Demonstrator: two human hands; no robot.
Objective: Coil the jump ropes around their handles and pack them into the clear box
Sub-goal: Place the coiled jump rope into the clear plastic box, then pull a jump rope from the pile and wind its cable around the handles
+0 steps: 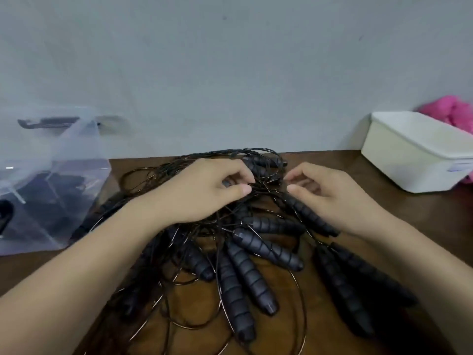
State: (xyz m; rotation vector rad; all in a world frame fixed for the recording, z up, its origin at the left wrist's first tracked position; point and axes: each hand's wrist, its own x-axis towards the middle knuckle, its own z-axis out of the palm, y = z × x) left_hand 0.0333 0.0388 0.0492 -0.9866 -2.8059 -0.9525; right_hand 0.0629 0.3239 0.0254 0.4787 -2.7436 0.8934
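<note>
plain grey wall fills the whole background, and below it the brown table carries everything. most of the table is taken by the jump ropes, one dark tangle in the middle. the clear box stands at the left edge, well apart from the tangle's centre. its lid seems tipped up, and we cannot make out the dark shapes inside. at the far right a white tub sits with a pink bundle behind it.

our left hand rests on the far side of the tangle, thumb and fingers pinching a few strands. our right hand is just beside it, fingers curled towards the thumb. the blur stops us telling whether it grips anything. thick ribbed handles fan out towards us, and thin cords loop over and between them.

we judge the step to be freeing one rope from the rest. to do it well, we follow a single cord to its handle and lift rather than tug, since pulling would tighten the knots. we find both handles before we start winding.
</note>
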